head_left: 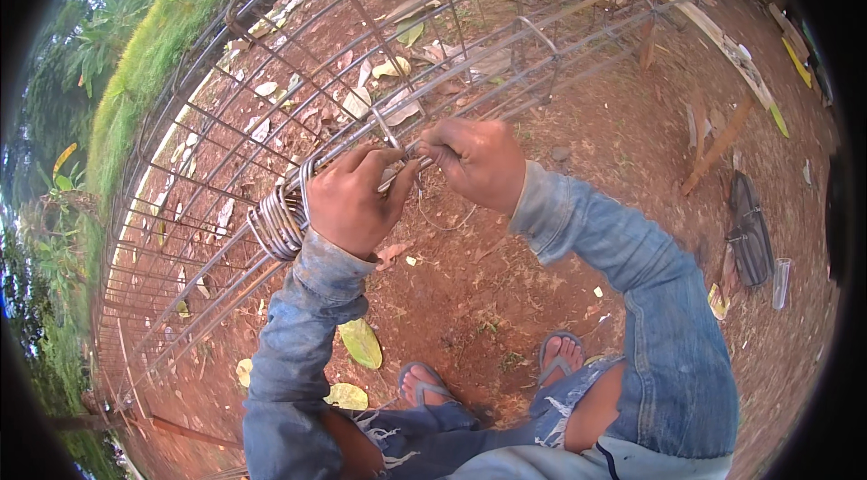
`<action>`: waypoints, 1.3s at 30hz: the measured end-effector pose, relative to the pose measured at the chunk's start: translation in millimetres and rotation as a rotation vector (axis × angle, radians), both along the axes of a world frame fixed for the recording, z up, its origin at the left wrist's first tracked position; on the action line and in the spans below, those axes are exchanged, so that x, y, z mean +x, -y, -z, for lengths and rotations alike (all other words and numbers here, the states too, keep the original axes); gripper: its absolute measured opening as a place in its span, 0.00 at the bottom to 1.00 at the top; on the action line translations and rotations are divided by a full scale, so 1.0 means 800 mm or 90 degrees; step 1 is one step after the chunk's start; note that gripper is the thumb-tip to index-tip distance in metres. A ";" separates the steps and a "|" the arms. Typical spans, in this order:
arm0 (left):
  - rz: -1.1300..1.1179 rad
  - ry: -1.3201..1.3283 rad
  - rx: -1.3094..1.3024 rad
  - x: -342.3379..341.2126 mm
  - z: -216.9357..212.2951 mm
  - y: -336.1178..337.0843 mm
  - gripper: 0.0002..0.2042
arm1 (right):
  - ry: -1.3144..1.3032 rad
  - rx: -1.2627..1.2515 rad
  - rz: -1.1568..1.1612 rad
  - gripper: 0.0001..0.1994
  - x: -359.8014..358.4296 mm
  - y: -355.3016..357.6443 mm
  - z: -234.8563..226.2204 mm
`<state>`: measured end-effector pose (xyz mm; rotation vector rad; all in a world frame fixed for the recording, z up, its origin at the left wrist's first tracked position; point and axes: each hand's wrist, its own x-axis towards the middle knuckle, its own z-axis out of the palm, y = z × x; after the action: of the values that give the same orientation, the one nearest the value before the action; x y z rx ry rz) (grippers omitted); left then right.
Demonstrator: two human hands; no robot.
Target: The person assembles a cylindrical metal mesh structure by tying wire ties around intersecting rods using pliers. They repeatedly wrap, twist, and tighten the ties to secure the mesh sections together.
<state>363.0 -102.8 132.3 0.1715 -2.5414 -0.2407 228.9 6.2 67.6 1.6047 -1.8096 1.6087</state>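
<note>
Left hand (350, 200) closed around a long bar of the rebar cage (271, 119), fingers (375, 159) curled tight, a coil of wire (278, 220) looped over the wrist. Right hand (474, 159) just beside it, fingers pinched on a thin tie wire (411, 159) at the same bar, where a stirrup (384, 126) crosses. Cage lying on its side across red soil (542, 236), stretching up and right onto wooden trestles (713, 150). Denim sleeves, torn jeans, feet in sandals (424, 385) below. Dry leaves (361, 343) scattered about; grass (153, 46) at left; glass (781, 281) standing at right.
</note>
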 end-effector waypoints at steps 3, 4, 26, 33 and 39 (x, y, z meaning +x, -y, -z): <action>0.087 0.003 -0.066 0.001 -0.008 0.016 0.06 | 0.050 -0.015 -0.004 0.06 0.012 -0.002 0.012; 0.117 0.027 -0.105 0.000 -0.014 0.021 0.06 | 0.071 -0.015 -0.003 0.06 0.020 -0.001 0.016; 0.484 0.101 0.501 -0.032 -0.003 -0.149 0.12 | -0.032 0.898 0.168 0.38 -0.026 -0.153 0.216; 0.126 -0.056 1.004 -0.029 0.179 -0.240 0.12 | 0.070 1.158 0.148 0.30 -0.078 -0.249 0.340; -0.183 -0.114 1.126 -0.065 0.254 -0.237 0.14 | 0.036 0.919 0.074 0.23 -0.083 -0.265 0.289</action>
<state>311.2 87.1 -70.8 1.0354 -1.3623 -2.1008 162.4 218.1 -163.4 1.6782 -3.2618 0.0408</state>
